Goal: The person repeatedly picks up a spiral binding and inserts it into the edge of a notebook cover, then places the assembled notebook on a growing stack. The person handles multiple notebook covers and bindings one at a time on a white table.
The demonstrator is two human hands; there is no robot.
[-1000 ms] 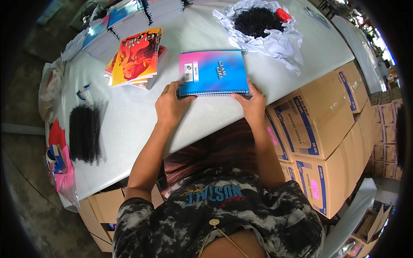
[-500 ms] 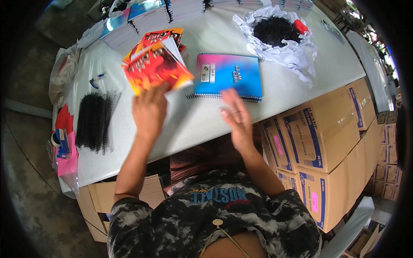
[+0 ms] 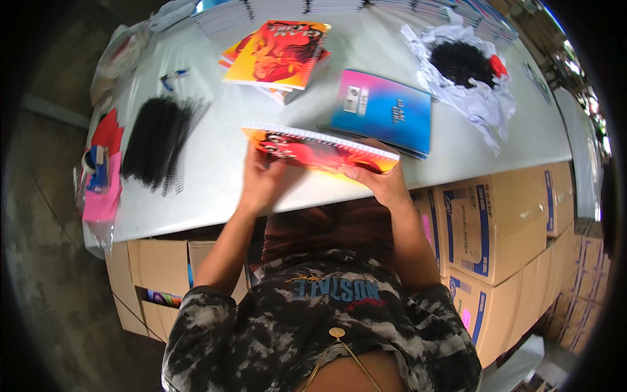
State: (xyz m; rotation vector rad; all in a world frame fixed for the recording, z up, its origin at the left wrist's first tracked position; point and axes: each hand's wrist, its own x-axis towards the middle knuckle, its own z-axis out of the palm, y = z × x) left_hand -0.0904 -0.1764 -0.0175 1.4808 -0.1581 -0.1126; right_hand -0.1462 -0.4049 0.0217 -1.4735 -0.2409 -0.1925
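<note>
Between both hands I hold a red and yellow notebook (image 3: 313,152), tilted up with its holed edge facing away from me. My left hand (image 3: 262,175) grips its left end. At the other end my right hand (image 3: 384,183) is closed on it, thumb on the cover. Just beyond lie blue and pink spiral notebooks (image 3: 385,111), stacked, partly hidden by the one I hold. A small pile of red and yellow notebooks (image 3: 281,55) sits farther off to the left. Black spiral binding coils (image 3: 157,144) lie in a bunch on the left of the table.
Crumpled white paper (image 3: 457,98) cradles a heap of black coils (image 3: 462,64) at the far right. Blue-handled pliers (image 3: 173,80) and a tape dispenser (image 3: 98,171) lie left. Notebook stacks line the table's (image 3: 215,189) far edge. Cardboard boxes (image 3: 499,228) stand against its right front.
My left hand has brought a red and yellow notebook off the pile toward me. My right hand has left the blue notebooks and closed on its other end. The view has shifted slightly.
</note>
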